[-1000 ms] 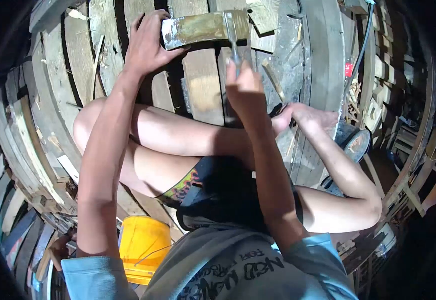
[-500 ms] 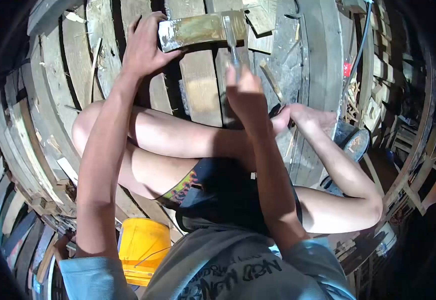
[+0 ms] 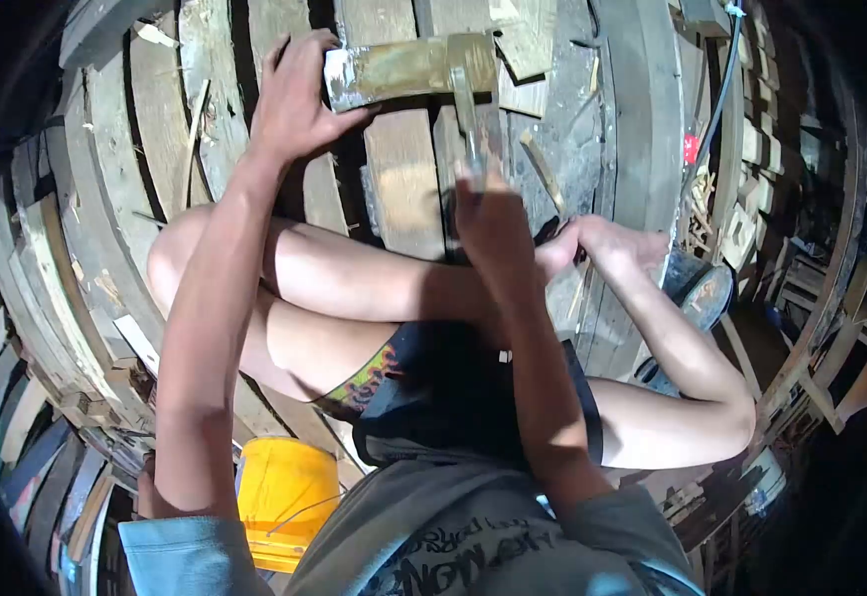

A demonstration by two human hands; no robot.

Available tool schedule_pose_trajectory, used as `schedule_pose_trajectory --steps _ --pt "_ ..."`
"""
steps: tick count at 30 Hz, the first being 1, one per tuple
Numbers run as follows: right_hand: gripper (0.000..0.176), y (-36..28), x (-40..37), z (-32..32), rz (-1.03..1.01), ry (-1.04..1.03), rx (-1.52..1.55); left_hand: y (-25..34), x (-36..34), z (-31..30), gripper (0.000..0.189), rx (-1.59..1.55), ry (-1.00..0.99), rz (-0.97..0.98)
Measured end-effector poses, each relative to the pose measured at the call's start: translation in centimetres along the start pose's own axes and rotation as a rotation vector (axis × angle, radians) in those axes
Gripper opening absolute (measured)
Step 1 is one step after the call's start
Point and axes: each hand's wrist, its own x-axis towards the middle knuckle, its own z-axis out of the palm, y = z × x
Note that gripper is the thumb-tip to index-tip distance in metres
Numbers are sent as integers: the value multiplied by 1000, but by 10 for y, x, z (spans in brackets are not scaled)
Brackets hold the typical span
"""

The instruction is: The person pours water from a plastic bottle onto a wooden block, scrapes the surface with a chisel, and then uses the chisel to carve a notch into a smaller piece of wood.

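Note:
My left hand (image 3: 294, 99) grips the left end of a short wooden block (image 3: 398, 74), its thumb along the near edge. The block has a brownish, glossy-looking face and a whitish patch at the left end. My right hand (image 3: 493, 214) is closed around a narrow tool (image 3: 467, 114), which is smeared by motion. The tool's far end overlaps the right part of the block; whether it touches cannot be made out, nor can its kind. Under the block lie weathered slatted planks (image 3: 398, 189).
My crossed legs (image 3: 354, 253) lie just below the work. A wood stick (image 3: 543, 169) and flat wood pieces (image 3: 525, 45) lie to the right. A yellow bucket (image 3: 286, 492) stands by my left side. A blue cable (image 3: 721, 89) runs along the right.
The right hand and the tool have shifted slightly down in view, toward me. The left hand still holds the block's left end, and the whole scene has shifted a little.

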Motion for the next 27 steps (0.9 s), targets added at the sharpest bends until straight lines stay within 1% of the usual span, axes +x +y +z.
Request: schedule_pose_trajectory --steps 2,3,4,6,7,8,10,11,12,14,15,16,18,19,20,22,23,24,25,26,27 --pt "44 -16 29 -4 -64 78 -181 -2 0 1 82 -10 5 16" --pt "41 -18 30 -1 -111 141 -147 -1 0 1 83 12 12 17" --pt "41 -15 18 -1 -101 140 -142 2 -1 0 83 9 2 21" --pt "42 -4 -9 -2 90 -17 -89 3 2 -3 80 -3 -18 -10" --pt "42 9 -14 4 -7 26 2 4 3 -3 80 -19 -21 -9" --pt "42 5 -6 3 -11 24 0 1 3 -3 80 -18 -18 -12" --pt "37 -11 17 0 -81 136 -91 -2 1 0 81 -12 23 37" --pt "36 -20 28 -3 -21 85 -153 -1 1 1 81 -11 16 25" --pt "36 -17 18 -2 -8 81 -149 1 -3 1 81 -15 3 27" --pt "37 -6 -4 -1 -33 56 -79 -1 2 1 79 3 9 9" --pt "42 -2 -13 -2 -15 11 48 3 2 -1 80 -19 2 -8" --pt "42 4 -5 1 -30 12 44 2 1 -1 81 -23 -6 -12" --pt "43 -5 4 -1 -153 99 -65 0 1 0 81 -37 24 -4" --pt "43 -14 25 -3 -10 37 -117 -2 0 0 80 0 -19 0" --pt "45 -23 31 -4 6 73 -136 -2 -1 2 79 6 -3 3" --pt "47 6 3 11 -280 138 -275 1 1 0 78 -15 -18 -8" --pt "47 3 -2 7 -297 152 -278 3 3 -2 77 -24 -17 -14" --pt "44 0 -7 3 -155 95 -156 4 2 -2 76 -31 -14 -25" --pt "42 -1 -11 2 -3 26 -32 2 2 0 77 -7 18 11" --pt "42 -6 -1 0 5 21 -34 1 1 0 77 -12 10 8" --pt "41 -15 20 -3 -42 58 -137 1 2 0 77 -9 7 9"
